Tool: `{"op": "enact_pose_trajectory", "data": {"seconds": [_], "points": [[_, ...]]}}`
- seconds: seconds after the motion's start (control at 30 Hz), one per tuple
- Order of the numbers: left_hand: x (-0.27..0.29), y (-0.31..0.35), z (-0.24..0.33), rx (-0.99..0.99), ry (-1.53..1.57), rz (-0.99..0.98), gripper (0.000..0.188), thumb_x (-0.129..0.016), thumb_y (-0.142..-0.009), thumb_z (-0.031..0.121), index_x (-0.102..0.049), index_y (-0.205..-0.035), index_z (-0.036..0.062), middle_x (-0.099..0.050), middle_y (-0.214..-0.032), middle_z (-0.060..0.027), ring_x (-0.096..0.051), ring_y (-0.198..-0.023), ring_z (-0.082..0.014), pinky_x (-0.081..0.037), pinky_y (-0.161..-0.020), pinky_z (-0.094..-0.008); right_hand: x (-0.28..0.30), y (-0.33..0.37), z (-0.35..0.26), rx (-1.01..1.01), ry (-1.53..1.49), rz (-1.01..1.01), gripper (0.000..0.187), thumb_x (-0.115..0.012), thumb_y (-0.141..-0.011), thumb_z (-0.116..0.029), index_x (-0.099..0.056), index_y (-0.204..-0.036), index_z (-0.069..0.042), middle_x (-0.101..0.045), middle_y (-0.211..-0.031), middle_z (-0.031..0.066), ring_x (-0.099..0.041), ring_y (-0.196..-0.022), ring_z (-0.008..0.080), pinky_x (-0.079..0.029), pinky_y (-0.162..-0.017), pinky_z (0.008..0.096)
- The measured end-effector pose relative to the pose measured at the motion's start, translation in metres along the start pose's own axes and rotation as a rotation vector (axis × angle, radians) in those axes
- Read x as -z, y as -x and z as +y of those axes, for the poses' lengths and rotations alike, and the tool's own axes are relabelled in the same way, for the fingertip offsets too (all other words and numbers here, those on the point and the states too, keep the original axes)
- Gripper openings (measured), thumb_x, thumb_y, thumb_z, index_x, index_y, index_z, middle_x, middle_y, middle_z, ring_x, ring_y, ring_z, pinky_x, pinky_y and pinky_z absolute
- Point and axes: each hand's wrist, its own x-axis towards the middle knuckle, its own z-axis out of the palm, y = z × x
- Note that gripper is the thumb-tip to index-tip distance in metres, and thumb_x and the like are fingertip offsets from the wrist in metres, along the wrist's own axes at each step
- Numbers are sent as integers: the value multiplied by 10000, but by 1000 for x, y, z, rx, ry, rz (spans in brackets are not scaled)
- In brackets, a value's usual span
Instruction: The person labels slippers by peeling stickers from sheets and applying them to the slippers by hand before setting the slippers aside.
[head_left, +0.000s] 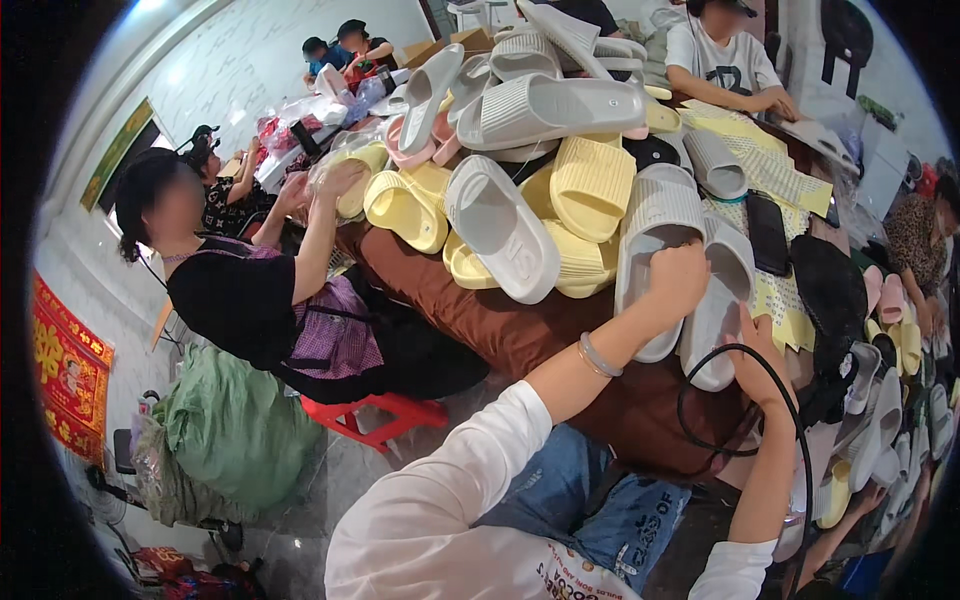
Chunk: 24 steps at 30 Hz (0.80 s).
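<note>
Head view: my left hand (678, 278) clamps the grey slide (655, 255) by its strap at the pile's (520, 150) near edge; my right hand (757, 355) cups its twin (722, 310) just beside it. I judge them light, soft foam, easily gripped by strap or sole edge.

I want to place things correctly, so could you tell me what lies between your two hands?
In the head view, a grey slide sandal lies between the left hand and right hand.

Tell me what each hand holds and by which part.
The left hand grips a grey slipper at its strap. The right hand steadies a second grey slipper along its side edge.
</note>
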Motion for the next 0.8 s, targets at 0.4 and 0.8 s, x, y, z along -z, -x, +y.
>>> {"op": "enact_pose_trajectory", "data": {"seconds": [0.4,0.8], "points": [[1,0,-2,2,22,-5,234,-598,-769,234,-546,-803,8,-613,-641,-169,-621,-599,-321,-490,-540,-399,5,3,-10,1,-17,14,745,-612,-768,-407,-310,-1320,-8,-413,-1036,184,-516,-924,370,-429,-784,406],[-1,1,-3,43,-20,-28,248,-587,-783,269,-557,-817,25,-621,-666,-153,-629,-623,-307,-497,-553,-402,1,3,-8,-1,-20,26,476,-484,-862,-248,-378,-1273,-32,-424,-1055,200,-515,-918,375,-423,-779,416]]}}
